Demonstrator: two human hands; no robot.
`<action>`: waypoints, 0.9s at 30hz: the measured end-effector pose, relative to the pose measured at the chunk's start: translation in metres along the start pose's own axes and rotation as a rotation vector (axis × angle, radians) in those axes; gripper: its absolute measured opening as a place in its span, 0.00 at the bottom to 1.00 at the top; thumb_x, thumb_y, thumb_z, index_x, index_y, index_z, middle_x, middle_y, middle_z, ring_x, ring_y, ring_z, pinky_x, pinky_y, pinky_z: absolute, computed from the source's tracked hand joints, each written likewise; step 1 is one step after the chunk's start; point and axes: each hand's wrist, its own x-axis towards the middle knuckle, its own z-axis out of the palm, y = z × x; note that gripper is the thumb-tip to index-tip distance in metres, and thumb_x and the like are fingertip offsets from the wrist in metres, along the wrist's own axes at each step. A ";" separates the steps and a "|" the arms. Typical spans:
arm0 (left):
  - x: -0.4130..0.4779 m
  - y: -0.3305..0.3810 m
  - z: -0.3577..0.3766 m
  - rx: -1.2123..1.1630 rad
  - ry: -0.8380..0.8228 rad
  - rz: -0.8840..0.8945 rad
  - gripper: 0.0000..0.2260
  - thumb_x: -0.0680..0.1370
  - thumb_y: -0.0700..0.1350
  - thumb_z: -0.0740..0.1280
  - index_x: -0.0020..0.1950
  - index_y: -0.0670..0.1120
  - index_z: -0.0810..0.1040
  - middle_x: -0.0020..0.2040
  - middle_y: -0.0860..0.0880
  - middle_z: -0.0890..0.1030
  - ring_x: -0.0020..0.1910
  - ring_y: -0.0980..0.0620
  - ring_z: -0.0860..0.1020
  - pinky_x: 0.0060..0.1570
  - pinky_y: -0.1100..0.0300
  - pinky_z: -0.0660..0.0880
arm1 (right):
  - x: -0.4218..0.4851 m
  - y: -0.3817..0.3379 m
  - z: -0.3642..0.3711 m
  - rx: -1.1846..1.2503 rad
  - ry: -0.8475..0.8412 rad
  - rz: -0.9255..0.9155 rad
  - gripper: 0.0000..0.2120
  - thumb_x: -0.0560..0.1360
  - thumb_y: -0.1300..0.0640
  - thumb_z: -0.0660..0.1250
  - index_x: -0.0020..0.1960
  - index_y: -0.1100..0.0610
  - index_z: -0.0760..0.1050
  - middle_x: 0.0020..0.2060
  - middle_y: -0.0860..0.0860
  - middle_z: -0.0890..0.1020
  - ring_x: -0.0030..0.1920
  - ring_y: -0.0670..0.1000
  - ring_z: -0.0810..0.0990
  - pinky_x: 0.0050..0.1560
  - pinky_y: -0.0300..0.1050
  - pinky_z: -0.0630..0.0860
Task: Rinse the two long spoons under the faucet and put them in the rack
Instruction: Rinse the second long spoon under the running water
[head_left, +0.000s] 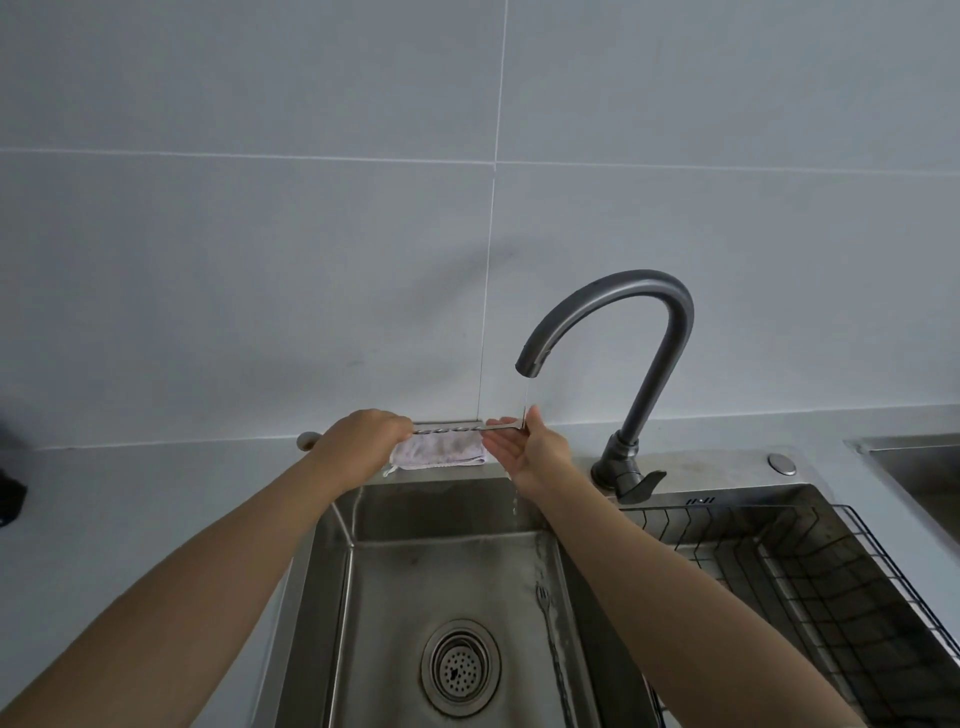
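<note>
My left hand (366, 434) grips the twisted handle of a long metal spoon (462, 427) and holds it level over the sink's back edge. The spoon's bowl end lies under a thin stream of water from the dark grey faucet (613, 306). At that end my right hand (530, 449) is open, palm up, its thumb touching the spoon's tip. A second long spoon (549, 629) lies on the sink floor along the right wall, partly hidden by my right forearm. The black wire rack (810, 566) sits in the right part of the sink.
The steel sink (374, 582) has a round drain strainer (460, 667) near its front. A pale folded cloth (441, 449) lies on the ledge behind the sink. The faucet lever (647, 480) points right. A second basin (914, 467) shows at the right edge.
</note>
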 end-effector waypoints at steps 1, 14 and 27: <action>0.001 -0.001 0.001 -0.008 0.008 0.009 0.20 0.76 0.34 0.59 0.29 0.49 0.55 0.30 0.52 0.60 0.36 0.50 0.64 0.27 0.64 0.52 | 0.000 0.000 0.000 0.012 -0.011 -0.012 0.17 0.80 0.52 0.56 0.42 0.64 0.72 0.38 0.59 0.80 0.38 0.55 0.81 0.44 0.46 0.79; 0.004 -0.012 0.008 0.045 0.009 0.039 0.14 0.77 0.39 0.60 0.32 0.46 0.65 0.30 0.50 0.64 0.33 0.52 0.64 0.26 0.66 0.52 | -0.010 0.005 0.005 -0.010 0.084 -0.080 0.10 0.78 0.60 0.61 0.39 0.62 0.73 0.35 0.57 0.79 0.35 0.52 0.80 0.44 0.44 0.78; 0.008 -0.020 0.016 -0.075 0.087 0.098 0.07 0.77 0.38 0.64 0.48 0.38 0.81 0.45 0.40 0.84 0.43 0.44 0.80 0.39 0.62 0.67 | -0.005 0.003 0.007 -0.042 0.005 -0.131 0.06 0.77 0.65 0.63 0.41 0.62 0.73 0.39 0.58 0.80 0.38 0.52 0.81 0.47 0.45 0.79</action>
